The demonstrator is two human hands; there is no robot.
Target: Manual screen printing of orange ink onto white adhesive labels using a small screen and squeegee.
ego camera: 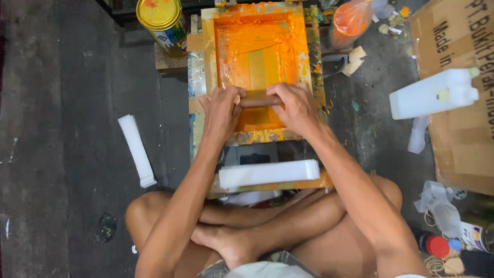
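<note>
Dark floor, squeegee (260,99) between both hands' fingers (234,98)

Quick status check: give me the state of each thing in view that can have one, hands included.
left hand: gripping the squeegee
right hand: gripping the squeegee
squeegee: held across the frame's near end
printing frame: lying flat, coated in orange ink
paint can: upright, lid on
white jug: lying on its side, capped
white stack: lying flat before the frame
white bundle: lying on the floor
</note>
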